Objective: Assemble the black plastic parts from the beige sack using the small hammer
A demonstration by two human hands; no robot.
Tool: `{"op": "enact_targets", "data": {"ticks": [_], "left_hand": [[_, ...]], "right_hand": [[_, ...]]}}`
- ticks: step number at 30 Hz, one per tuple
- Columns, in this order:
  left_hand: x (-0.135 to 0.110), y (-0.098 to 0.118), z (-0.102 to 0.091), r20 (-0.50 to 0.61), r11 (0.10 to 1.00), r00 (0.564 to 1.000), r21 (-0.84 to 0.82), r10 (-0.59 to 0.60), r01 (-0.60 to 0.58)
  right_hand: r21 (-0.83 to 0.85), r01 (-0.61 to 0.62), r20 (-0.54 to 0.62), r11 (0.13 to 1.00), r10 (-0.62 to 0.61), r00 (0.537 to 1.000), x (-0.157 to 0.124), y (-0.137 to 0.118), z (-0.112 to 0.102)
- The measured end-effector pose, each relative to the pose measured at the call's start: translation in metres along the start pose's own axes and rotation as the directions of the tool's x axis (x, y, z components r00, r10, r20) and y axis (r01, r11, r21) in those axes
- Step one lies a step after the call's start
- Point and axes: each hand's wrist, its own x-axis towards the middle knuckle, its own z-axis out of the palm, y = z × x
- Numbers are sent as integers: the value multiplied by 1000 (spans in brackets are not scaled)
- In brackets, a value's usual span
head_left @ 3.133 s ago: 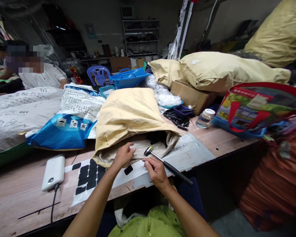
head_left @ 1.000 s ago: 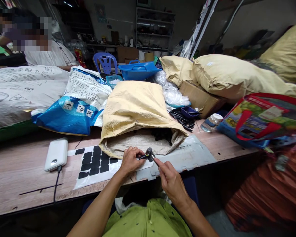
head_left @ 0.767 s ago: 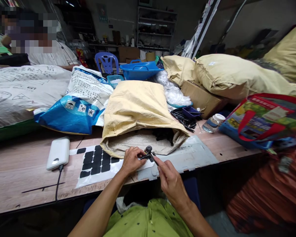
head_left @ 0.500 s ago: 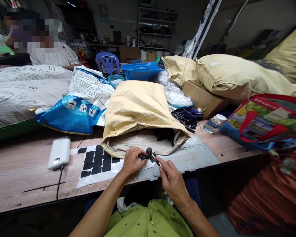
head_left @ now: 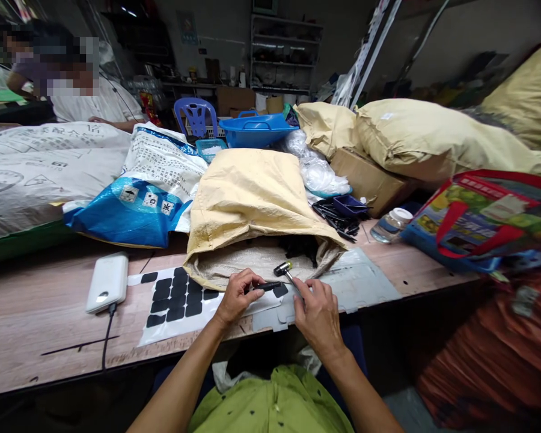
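My left hand (head_left: 237, 294) pinches a small black part (head_left: 267, 287) at the near edge of the wooden table (head_left: 36, 313), holding it level over a white sheet. My right hand (head_left: 318, 313) is closed round a small hammer (head_left: 284, 269), whose head is raised just above the black part. A white sheet of black adhesive pads (head_left: 175, 299) lies left of my left hand. An open tan sack (head_left: 247, 204) with dark pieces in its mouth sits right behind both hands.
A white power bank (head_left: 108, 290) with its cable lies left. Blue-and-white sacks (head_left: 135, 192), a blue basin (head_left: 256, 129), cardboard box (head_left: 365, 177), black parts (head_left: 338, 219), a jar (head_left: 388, 224) and a red-trimmed bag (head_left: 482, 216) crowd the table. Another person (head_left: 85, 96) sits far left.
The hammer head has lifted up and to the right off the black part. My left hand still pinches the part, now held more level.
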Motion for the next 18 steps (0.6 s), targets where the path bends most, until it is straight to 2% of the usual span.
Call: {"op": "enact_targets", "data": {"ticks": [3,7,9,12,18], "left_hand": [[-1,2,2,28,998,1000,58,-6,5],[-2,4,5,51,995,999,99,14,-19],[-2,6,4,39,996,999,86,27,-30],[-3,9,-1,28,998,999,65,25,-27],[-3,11,-4,26,999,1000,33,12,-13]], "right_hand": [[144,111,14,983,-115,993,10,-17,-14],[176,228,156,957,-256,954,19,-34,-15],[160,216,198,963,-245,949,20,-36,-6],[178,131,189,975,-165,968,16,-34,11],[371,-13,149,929,-46,988,9,-30,24]]}}
